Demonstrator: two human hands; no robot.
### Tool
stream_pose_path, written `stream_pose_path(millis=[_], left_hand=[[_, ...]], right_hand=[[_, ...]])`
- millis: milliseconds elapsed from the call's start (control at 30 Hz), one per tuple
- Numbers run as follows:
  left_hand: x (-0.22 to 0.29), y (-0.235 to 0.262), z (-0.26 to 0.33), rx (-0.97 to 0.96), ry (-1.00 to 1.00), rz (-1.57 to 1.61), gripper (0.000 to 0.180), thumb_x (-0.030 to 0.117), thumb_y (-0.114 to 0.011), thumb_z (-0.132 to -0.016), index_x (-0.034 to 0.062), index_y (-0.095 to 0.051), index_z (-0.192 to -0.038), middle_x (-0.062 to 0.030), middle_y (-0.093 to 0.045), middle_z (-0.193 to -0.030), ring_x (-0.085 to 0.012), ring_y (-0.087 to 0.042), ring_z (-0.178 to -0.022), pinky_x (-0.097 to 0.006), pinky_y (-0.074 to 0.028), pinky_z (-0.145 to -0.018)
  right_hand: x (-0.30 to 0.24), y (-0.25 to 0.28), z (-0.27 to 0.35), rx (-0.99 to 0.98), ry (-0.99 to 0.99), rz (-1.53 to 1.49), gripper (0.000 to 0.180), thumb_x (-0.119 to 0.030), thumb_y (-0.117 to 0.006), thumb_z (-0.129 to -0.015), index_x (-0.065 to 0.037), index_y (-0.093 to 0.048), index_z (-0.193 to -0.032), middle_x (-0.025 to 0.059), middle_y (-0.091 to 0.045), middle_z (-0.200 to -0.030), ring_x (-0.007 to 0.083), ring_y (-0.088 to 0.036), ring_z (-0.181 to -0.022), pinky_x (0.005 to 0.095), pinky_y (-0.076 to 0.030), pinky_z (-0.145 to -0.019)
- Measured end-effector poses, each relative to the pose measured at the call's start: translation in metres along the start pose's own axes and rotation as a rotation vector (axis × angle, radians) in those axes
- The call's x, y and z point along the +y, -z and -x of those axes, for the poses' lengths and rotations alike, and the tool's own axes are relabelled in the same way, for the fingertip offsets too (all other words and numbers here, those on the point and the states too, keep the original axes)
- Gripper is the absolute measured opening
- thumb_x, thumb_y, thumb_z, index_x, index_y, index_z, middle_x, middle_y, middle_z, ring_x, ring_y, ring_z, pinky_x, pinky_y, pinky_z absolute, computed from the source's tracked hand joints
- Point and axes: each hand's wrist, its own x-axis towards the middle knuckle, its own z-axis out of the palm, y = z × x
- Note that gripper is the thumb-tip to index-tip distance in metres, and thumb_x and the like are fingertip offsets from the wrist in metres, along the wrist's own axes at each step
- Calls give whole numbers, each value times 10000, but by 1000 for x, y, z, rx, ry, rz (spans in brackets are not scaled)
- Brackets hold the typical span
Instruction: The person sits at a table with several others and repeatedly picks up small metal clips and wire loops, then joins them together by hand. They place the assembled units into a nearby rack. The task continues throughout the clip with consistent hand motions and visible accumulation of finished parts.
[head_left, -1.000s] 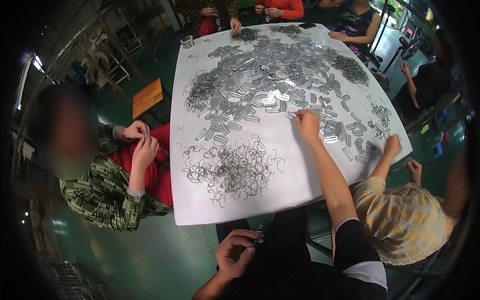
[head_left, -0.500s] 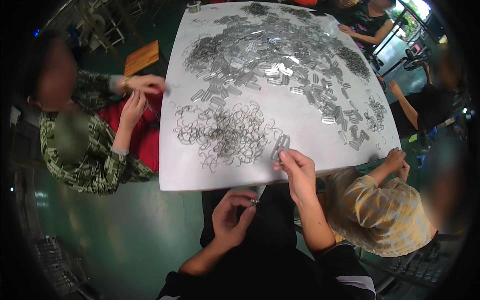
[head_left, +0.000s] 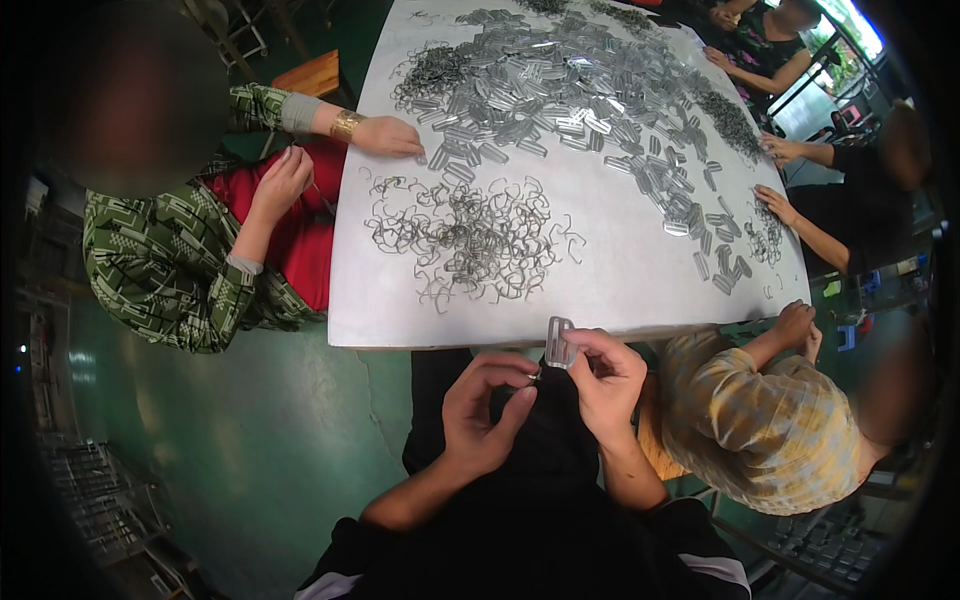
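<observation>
Just off the table's near edge, my right hand (head_left: pixel 608 380) pinches a flat grey slotted buckle (head_left: pixel 558 342) between thumb and fingers, holding it upright. Close beside it on the left, my left hand (head_left: pixel 487 408) is closed in a pinch on a small metal piece (head_left: pixel 535 376), mostly hidden by the fingertips. The two pieces are near each other, with a slight gap between. Beyond my hands lies a loose pile of bent wire hooks (head_left: pixel 470 240). A large heap of grey slotted buckles (head_left: pixel 560 90) spreads over the table's middle and far part.
The white table (head_left: pixel 620 280) ends just beyond my hands. At left a co-worker's hand (head_left: pixel 388 137) reaches onto it. At right sits a person in a checked shirt (head_left: pixel 760 420); other co-workers' hands (head_left: pixel 778 205) rest along the right edge. A wooden stool (head_left: pixel 308 74) stands at far left.
My right hand has drawn the buckle back from the table toward my left hand, which has risen slightly. The left co-worker's hand has moved onto the table. The view has shifted.
</observation>
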Motion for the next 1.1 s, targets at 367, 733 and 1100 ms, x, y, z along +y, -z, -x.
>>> stream_pose_path(millis=[367, 733, 1100], left_hand=[[-3, -3, 3, 48, 34, -201, 137, -9, -728, -855, 12, -663, -974, -121, -655, -1072, -196, -655, -967, -293, -503, -868], [-22, 41, 7, -58, -42, -309, 210, 38, -628, -922, -27, -592, -1118, -221, -589, -1247, -307, -562, -1191, -416, -431, -1025], [-110, 124, -144, -49, -228, -1296, 154, 83, -752, -790, 58, -717, -938, -68, -651, -973, -277, -589, -980, -387, -488, -822]], right_hand=[[-35, -5, 1, -33, 483, 291, 271, 112, -723, -753, 44, -739, -1015, 168, -701, -965, 264, -683, -856, 321, -547, -785], [-27, -4, 7, -91, 659, 150, 171, 97, -718, -764, -53, -638, -751, 146, -738, -899, 296, -694, -803, 421, -588, -787], [-20, 5, 7, -33, 587, 198, 178, 75, -721, -801, -54, -619, -733, 146, -737, -903, 296, -695, -801, 415, -588, -777]])
